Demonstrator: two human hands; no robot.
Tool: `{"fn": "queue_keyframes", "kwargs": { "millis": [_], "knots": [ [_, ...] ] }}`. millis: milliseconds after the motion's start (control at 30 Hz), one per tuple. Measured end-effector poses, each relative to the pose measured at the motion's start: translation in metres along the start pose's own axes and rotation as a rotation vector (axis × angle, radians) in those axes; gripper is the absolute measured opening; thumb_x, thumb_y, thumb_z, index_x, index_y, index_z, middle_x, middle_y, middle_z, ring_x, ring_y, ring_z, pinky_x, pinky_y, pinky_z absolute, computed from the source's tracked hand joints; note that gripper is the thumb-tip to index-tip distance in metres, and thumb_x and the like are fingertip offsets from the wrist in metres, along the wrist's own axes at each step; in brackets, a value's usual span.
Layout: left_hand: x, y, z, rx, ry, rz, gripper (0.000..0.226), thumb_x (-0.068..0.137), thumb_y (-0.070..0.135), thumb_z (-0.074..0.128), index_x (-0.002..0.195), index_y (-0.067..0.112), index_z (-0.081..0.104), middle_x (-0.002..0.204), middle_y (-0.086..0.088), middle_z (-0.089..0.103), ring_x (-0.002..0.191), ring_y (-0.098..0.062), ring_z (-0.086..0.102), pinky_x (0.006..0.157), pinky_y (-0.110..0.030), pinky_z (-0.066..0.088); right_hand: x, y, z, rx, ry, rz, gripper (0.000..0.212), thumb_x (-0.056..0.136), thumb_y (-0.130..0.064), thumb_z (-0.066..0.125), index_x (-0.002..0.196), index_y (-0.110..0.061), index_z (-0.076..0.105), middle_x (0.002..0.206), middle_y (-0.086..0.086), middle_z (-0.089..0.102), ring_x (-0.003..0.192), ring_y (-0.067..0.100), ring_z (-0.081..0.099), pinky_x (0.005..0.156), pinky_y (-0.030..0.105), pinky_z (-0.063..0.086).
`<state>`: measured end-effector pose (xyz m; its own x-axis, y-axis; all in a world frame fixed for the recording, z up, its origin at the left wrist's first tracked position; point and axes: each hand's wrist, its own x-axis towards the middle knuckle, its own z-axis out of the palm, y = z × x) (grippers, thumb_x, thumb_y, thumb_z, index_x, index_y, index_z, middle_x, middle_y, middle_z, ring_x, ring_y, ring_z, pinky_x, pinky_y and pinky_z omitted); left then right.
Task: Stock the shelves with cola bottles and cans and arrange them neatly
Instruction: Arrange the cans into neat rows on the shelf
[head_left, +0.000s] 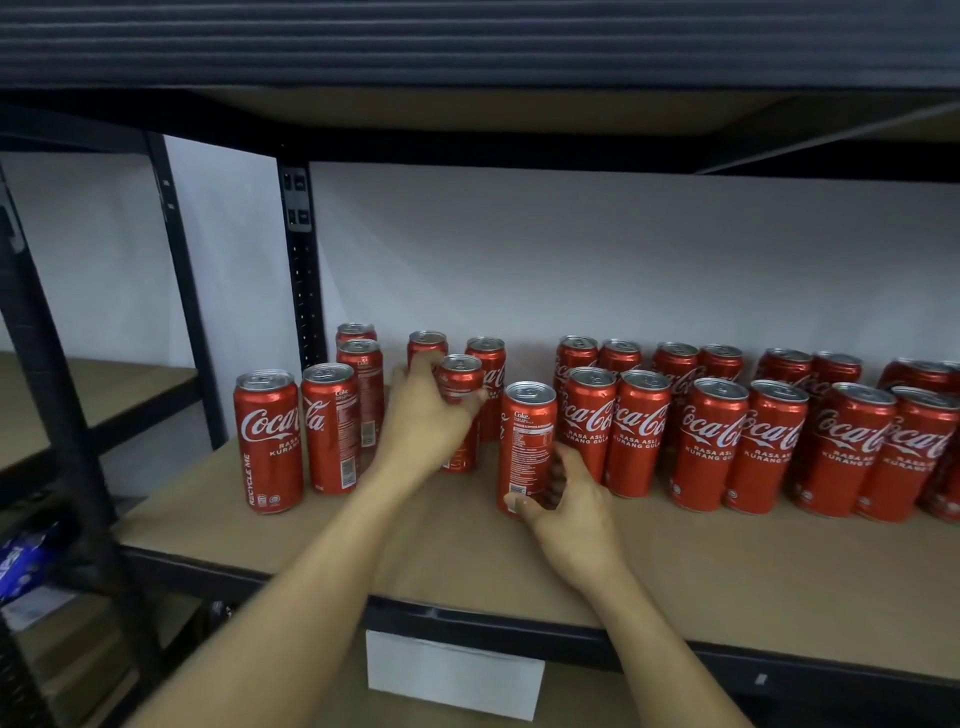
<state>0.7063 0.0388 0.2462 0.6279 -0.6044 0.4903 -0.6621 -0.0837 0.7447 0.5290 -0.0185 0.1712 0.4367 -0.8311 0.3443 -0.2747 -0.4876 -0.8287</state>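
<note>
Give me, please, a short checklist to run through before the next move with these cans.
1. Left hand grip on the middle can: ok, fingers curl round it.
2. Right hand grip on the front can: ok, low on its body.
3. Front can upright on the shelf: ok.
4. Front can logo facing out like the right-hand rows: not ok, small print faces out.
5. Left cans in neat rows: not ok, uneven gaps.

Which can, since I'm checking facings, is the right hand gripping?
The lone front-row can with its small-print panel facing out, gripped low by the right hand; the left hand holds a back can.
</note>
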Motion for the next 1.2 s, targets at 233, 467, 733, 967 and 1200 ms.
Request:
{"fn": "queue_keyframes", "kwargs": {
  "millis": [233,467,733,967,1200],
  "knots": [
    [-0.029,-0.036,0.031,-0.127,-0.108,-0.150,0.080,0.079,0.018,0.083,0.145,0.023,0.038,0.138,-0.001,0.059,0.128,-0.022,0.056,0.109,-0.043,0.044,-0.005,-0.002,-0.004,0.015,0.002,-0.016,0.078,0.079,-0.025,0.086,0.145,-0.027,0.044,0.137,-0.003,0.059,0.125,0.015,0.058,0.108,0.039,0.048],
    [-0.064,-0.037,-0.001,-0.075,-0.106,-0.119,0.069,0.079,0.028,0.084,0.137,0.023,0.047,0.130,0.004,0.063,0.118,-0.016,0.061,0.101,-0.034,0.047,-0.005,-0.003,-0.006,0.001,-0.015,-0.029,0.075,0.081,-0.027,0.085,0.144,-0.025,0.045,0.136,-0.002,0.059,0.123,0.018,0.059,0.106,0.038,0.049],
    [-0.123,-0.049,-0.080,-0.048,-0.005,-0.182,0.081,0.078,0.028,0.084,0.146,0.031,0.042,0.137,0.009,0.058,0.125,-0.014,0.056,0.108,-0.046,0.046,-0.008,-0.010,-0.002,-0.064,-0.121,-0.078,0.076,0.079,-0.035,0.085,0.143,-0.026,0.045,0.137,-0.001,0.062,0.121,0.017,0.062,0.104,0.039,0.050],
    [-0.148,-0.056,-0.144,0.016,0.210,-0.226,0.079,0.080,0.025,0.083,0.147,0.027,0.042,0.135,0.001,0.060,0.118,-0.017,0.059,0.101,-0.044,0.050,-0.015,-0.018,-0.006,-0.087,-0.165,-0.104,0.081,0.080,-0.030,0.085,0.147,-0.020,0.043,0.138,0.003,0.061,0.121,0.019,0.062,0.100,0.031,0.046],
    [-0.125,-0.087,-0.169,0.041,0.272,-0.300,0.077,0.077,0.027,0.086,0.143,0.020,0.046,0.130,-0.005,0.063,0.109,-0.020,0.064,0.096,-0.043,0.053,-0.016,-0.020,-0.005,-0.110,-0.152,-0.104,0.079,0.081,-0.029,0.084,0.147,-0.019,0.043,0.138,0.003,0.060,0.121,0.019,0.061,0.095,0.027,0.043]
  ]
}}
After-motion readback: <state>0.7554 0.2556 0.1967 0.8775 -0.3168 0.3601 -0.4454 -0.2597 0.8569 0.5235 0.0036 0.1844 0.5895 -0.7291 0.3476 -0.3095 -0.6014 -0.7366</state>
